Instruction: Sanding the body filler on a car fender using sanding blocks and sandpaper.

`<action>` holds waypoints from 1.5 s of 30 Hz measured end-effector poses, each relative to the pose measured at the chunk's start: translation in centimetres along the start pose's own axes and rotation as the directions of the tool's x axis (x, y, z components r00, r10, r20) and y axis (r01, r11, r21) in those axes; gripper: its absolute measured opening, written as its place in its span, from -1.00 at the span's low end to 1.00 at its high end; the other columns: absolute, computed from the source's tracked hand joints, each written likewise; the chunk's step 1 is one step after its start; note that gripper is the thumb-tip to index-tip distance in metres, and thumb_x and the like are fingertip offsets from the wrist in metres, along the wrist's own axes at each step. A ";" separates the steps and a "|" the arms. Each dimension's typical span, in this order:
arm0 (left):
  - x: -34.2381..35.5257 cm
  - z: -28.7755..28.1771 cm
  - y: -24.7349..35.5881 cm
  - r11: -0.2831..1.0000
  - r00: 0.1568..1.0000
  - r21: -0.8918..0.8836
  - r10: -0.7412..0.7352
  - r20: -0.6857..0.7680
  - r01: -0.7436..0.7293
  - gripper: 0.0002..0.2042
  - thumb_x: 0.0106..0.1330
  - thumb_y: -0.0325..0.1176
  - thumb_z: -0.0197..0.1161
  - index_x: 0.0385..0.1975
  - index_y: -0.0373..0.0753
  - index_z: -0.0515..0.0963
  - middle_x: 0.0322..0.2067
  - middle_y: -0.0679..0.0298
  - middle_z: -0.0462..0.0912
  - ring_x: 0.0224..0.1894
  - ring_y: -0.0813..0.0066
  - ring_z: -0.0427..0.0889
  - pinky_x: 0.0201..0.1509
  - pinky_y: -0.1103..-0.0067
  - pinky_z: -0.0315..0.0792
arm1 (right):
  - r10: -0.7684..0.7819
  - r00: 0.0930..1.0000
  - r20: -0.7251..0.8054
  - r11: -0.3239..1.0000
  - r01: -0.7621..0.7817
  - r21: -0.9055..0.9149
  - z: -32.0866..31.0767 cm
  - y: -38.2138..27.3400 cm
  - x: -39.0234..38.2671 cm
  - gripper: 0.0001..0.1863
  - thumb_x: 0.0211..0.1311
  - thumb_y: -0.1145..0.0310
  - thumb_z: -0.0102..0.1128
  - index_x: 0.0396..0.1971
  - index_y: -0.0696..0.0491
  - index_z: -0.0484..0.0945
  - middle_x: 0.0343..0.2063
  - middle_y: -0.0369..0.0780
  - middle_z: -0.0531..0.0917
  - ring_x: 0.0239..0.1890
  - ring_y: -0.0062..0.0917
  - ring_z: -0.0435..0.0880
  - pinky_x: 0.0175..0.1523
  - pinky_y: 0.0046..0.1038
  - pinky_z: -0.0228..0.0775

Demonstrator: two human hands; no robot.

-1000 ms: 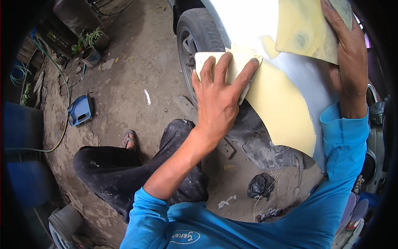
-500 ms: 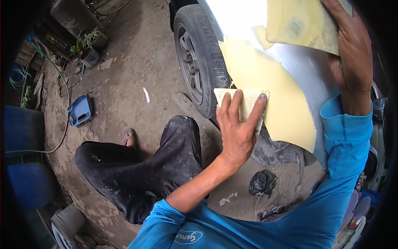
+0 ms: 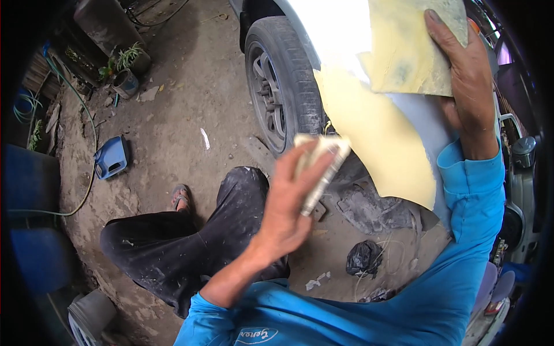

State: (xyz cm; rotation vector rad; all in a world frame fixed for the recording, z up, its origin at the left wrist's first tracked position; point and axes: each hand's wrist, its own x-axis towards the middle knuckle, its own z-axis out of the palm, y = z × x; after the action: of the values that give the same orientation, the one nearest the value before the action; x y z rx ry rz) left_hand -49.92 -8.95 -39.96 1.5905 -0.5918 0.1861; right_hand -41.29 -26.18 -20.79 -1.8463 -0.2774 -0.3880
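Yellow coat [image 3: 386,135] looked matt, smooth; car panel [image 3: 340,29] smooth, glossier. Held board [image 3: 401,55] was smeared, mostly smooth. Tyre [image 3: 297,83] was dusty matt rubber, wheel [image 3: 268,92] dull metal. Black bag [image 3: 363,258] was crinkled glossy plastic; ground [image 3: 190,81] was rough dirt.

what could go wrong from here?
1. The right hand holds a yellow-smeared board just above the yellow coat in view; if it dips, it might mark the surface, though the gap can't be judged.
2. The left hand, blurred, holds a pale tool tilted near the coat's edge; a corner could catch or gouge there.
3. A yellow strand at that edge, by the tyre, might drop off.
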 end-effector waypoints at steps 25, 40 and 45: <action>7.5 -1.4 3.1 0.693 0.927 0.685 0.370 -0.067 -0.227 -0.42 0.03 -0.54 0.30 0.13 0.08 0.54 0.14 0.09 0.43 0.15 0.01 0.37 0.18 0.22 0.26 | -0.083 0.985 0.151 0.961 0.120 -0.250 0.2 0.7 -2.6 -0.70 0.35 0.38 0.15 -0.05 0.28 0.52 -0.24 -0.12 0.70 -0.22 -0.56 0.67 -0.09 -0.52 0.49; 7.4 -1.6 3.0 0.891 0.856 0.100 0.453 -0.248 -0.443 -0.34 -0.03 -0.07 0.50 0.12 -0.18 0.55 0.19 -0.09 0.32 0.28 -0.02 0.29 0.31 0.21 0.22 | 0.273 0.954 0.124 0.884 -0.300 0.359 2.6 0.5 -3.4 -0.65 0.38 0.40 0.09 0.09 0.20 0.40 -0.04 -0.14 0.61 -0.07 -0.49 0.65 -0.02 -0.44 0.57; 7.1 -1.7 1.5 0.886 0.879 0.225 0.446 -0.170 -0.406 -0.41 -0.06 -0.15 0.48 0.07 -0.10 0.59 0.19 -0.05 0.35 0.27 -0.05 0.27 0.30 0.17 0.20 | 0.355 0.923 0.148 0.845 -0.385 0.371 1.5 1.0 -3.2 -0.64 0.38 0.39 0.07 0.11 0.20 0.38 -0.03 -0.12 0.60 -0.06 -0.46 0.67 0.00 -0.40 0.59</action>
State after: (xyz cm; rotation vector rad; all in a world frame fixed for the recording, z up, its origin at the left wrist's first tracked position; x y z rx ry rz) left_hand -44.18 -9.11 -35.13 1.5693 -0.7661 0.7590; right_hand -43.64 -25.05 -23.39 -1.4704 -0.0354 0.0112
